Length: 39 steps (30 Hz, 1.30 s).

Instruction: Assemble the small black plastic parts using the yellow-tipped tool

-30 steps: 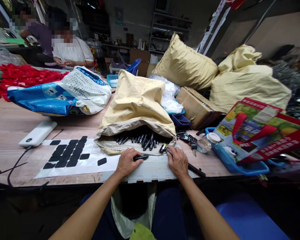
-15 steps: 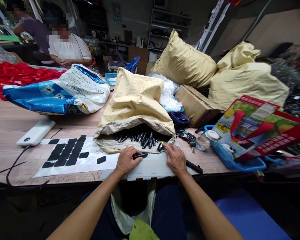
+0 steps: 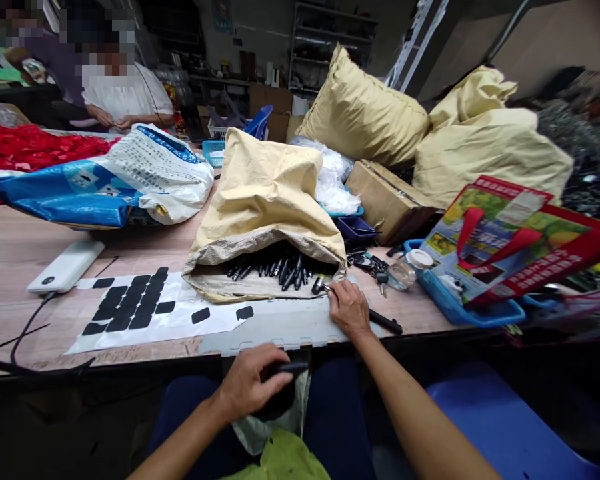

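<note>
My left hand (image 3: pixel 250 381) is over my lap, just off the table edge, with a slim black pen-shaped piece (image 3: pixel 293 367) pinched in its fingers. On the table, my right hand (image 3: pixel 349 308) is closed round the shaft of a small hammer (image 3: pixel 387 323); the head points toward the sack and the black grip sticks out to the right. Beneath the hammer lies a grey board (image 3: pixel 280 323). Many similar black pieces (image 3: pixel 291 272) fill the mouth of a cream cloth sack (image 3: pixel 270 180). Left of the board, black rounded patches (image 3: pixel 140 300) cover a white sheet (image 3: pixel 183 330).
A white power bank (image 3: pixel 66 267) with a cable and a blue-white bag (image 3: pixel 105 183) stand left. To the right are keys (image 3: pixel 381 277), a clear jar (image 3: pixel 405 272), a blue basket (image 3: pixel 460 310) and a red shopping bag (image 3: pixel 520 247). Two people sit at the far left.
My left hand has drawn back from the board to over my lap, carrying the black piece. A black patch it was covering now shows. My right hand stays on the hammer.
</note>
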Each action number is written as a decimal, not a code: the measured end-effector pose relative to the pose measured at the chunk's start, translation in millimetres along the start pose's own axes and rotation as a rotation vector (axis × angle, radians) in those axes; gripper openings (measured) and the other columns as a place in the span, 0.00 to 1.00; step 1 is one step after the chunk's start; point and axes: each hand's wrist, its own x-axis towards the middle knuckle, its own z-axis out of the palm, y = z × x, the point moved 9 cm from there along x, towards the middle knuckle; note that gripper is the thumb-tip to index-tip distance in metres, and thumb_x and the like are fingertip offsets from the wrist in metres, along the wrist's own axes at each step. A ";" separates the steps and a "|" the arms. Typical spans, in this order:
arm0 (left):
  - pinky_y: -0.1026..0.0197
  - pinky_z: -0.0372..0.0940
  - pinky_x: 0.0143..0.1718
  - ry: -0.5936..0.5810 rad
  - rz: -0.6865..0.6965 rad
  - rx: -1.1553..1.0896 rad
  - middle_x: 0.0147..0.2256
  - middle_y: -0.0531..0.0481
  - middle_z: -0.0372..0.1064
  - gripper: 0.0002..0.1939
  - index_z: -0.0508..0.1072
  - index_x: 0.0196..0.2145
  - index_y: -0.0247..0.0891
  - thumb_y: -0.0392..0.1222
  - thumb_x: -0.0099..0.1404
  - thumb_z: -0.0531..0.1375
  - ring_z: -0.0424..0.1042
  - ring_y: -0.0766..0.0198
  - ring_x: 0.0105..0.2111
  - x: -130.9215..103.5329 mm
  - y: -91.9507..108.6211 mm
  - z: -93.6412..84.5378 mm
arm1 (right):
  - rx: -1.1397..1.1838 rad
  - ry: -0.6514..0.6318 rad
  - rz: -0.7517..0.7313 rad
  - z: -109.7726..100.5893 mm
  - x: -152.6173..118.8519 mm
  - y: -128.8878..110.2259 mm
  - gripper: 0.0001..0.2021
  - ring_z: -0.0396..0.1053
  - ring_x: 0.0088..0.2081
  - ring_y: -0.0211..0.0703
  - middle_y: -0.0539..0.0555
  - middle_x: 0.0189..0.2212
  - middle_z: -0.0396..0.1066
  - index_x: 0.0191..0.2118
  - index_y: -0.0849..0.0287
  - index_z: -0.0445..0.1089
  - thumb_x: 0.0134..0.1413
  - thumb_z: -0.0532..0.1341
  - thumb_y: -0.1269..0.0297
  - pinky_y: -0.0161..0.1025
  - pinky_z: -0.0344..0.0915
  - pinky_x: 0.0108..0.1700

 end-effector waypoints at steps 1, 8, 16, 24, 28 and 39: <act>0.63 0.63 0.37 -0.043 -0.062 0.015 0.35 0.51 0.76 0.09 0.78 0.41 0.43 0.47 0.67 0.62 0.73 0.63 0.35 -13.3 -9.0 14.3 | 0.002 -0.002 0.001 0.1 0.1 -0.2 0.10 0.62 0.42 0.49 0.57 0.39 0.70 0.46 0.57 0.75 0.63 0.58 0.66 0.41 0.56 0.43; 0.59 0.63 0.40 -0.104 -0.596 0.352 0.39 0.45 0.79 0.16 0.78 0.49 0.40 0.47 0.67 0.59 0.77 0.55 0.41 -58.9 -116.9 55.1 | 0.015 0.018 0.002 -2.6 -0.7 -1.6 0.09 0.62 0.42 0.49 0.56 0.40 0.70 0.45 0.56 0.74 0.63 0.59 0.66 0.42 0.56 0.44; 0.63 0.59 0.31 -0.135 -0.312 0.153 0.29 0.55 0.76 0.11 0.79 0.41 0.45 0.50 0.65 0.62 0.73 0.64 0.29 12.6 -21.0 14.9 | -0.003 0.007 0.008 -2.1 -1.1 -1.9 0.09 0.62 0.43 0.49 0.56 0.39 0.70 0.46 0.56 0.74 0.62 0.59 0.66 0.42 0.56 0.44; 0.60 0.63 0.40 0.293 -0.266 0.512 0.38 0.46 0.75 0.10 0.78 0.40 0.39 0.47 0.66 0.63 0.73 0.58 0.38 138.7 -10.8 -60.1 | 0.030 0.000 0.021 -3.5 -1.1 -1.3 0.09 0.62 0.43 0.48 0.55 0.40 0.70 0.46 0.56 0.74 0.62 0.60 0.66 0.42 0.57 0.45; 0.59 0.63 0.40 0.215 -0.322 0.572 0.38 0.46 0.76 0.11 0.75 0.45 0.41 0.44 0.66 0.63 0.74 0.55 0.41 147.4 -21.0 -53.3 | 0.030 -0.011 0.030 -2.2 -1.6 -0.3 0.09 0.62 0.44 0.48 0.55 0.40 0.70 0.46 0.55 0.74 0.63 0.60 0.66 0.42 0.57 0.46; 0.62 0.58 0.33 0.105 -0.322 0.414 0.25 0.55 0.71 0.15 0.72 0.51 0.45 0.46 0.68 0.57 0.71 0.60 0.29 79.7 -26.5 -43.5 | 0.028 -0.002 0.029 -3.9 -1.5 -1.2 0.09 0.62 0.44 0.49 0.56 0.39 0.70 0.46 0.56 0.74 0.63 0.59 0.66 0.42 0.56 0.46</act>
